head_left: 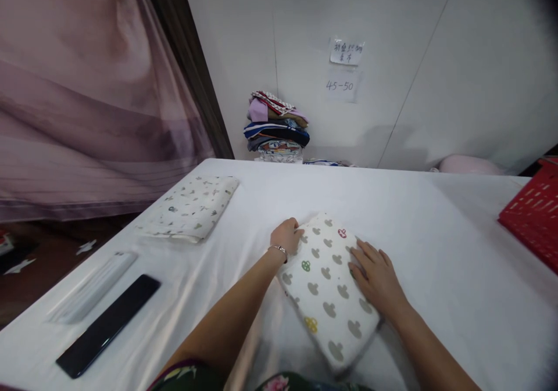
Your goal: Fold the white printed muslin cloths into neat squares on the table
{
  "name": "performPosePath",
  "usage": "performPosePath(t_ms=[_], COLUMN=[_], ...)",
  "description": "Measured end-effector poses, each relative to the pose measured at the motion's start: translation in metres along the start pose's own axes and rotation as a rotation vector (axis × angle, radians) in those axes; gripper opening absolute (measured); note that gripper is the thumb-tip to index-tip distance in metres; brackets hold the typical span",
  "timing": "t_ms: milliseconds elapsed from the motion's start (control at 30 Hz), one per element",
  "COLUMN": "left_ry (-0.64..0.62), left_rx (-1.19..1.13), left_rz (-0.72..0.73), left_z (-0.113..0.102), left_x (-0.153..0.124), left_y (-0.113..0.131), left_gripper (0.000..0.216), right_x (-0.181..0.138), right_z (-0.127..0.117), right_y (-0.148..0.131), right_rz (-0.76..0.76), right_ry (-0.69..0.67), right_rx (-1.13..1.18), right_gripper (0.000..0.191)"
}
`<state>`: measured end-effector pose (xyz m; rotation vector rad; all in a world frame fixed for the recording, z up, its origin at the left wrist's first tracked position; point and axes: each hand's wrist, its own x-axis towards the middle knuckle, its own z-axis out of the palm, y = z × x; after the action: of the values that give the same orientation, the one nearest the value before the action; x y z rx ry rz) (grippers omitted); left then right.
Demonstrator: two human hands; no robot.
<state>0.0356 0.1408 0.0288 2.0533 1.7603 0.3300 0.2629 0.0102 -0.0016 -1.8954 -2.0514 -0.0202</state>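
A folded white cloth with grey clover prints (328, 289) lies on the white table (436, 234) right in front of me. My left hand (285, 237), a bracelet at its wrist, curls its fingers over the cloth's far left edge. My right hand (377, 277) rests flat on the cloth's right side with the fingers stretched out. A second folded cloth, white with small green and grey motifs (192, 208), lies further left on the table, apart from both hands.
A black flat bar (108, 324) and a white one (93, 286) lie near the table's left edge. A red plastic basket (534, 216) stands at the right. A pile of folded fabrics (276, 126) is stacked against the wall. A pink curtain (87, 100) hangs left.
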Motion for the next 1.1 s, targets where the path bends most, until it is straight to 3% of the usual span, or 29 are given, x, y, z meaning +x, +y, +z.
performPosePath(t_ms=[133, 267, 367, 500, 733, 900, 1100], left_ry=[-0.044, -0.108, -0.11, -0.07, 0.012, 0.101, 0.173], left_rx=[0.03, 0.008, 0.012, 0.006, 0.038, -0.083, -0.195], left_rz=[-0.017, -0.051, -0.067, -0.043, 0.008, 0.08, 0.057], left_z=[-0.005, -0.019, -0.025, -0.021, -0.01, -0.013, -0.011], left_x=[0.0, -0.008, -0.017, -0.023, -0.022, -0.034, -0.049], left_y=[0.001, -0.006, -0.015, -0.025, -0.027, -0.038, -0.055], left_gripper=[0.018, 0.036, 0.033, 0.022, 0.022, 0.023, 0.019], right_x=[0.0, 0.0, 0.0, 0.0, 0.0, -0.001, -0.001], right_z=[0.0, 0.0, -0.001, -0.003, -0.002, 0.0, 0.001], right_y=[0.001, 0.001, 0.0, -0.002, -0.001, 0.001, 0.001], right_rz=[-0.008, 0.001, 0.007, 0.008, 0.001, -0.01, -0.029], right_ry=[0.004, -0.006, -0.011, -0.015, 0.0, 0.011, 0.035], right_rx=[0.01, 0.008, 0.006, -0.003, -0.008, -0.021, -0.04], right_gripper=[0.039, 0.039, 0.039, 0.039, 0.039, 0.039, 0.039])
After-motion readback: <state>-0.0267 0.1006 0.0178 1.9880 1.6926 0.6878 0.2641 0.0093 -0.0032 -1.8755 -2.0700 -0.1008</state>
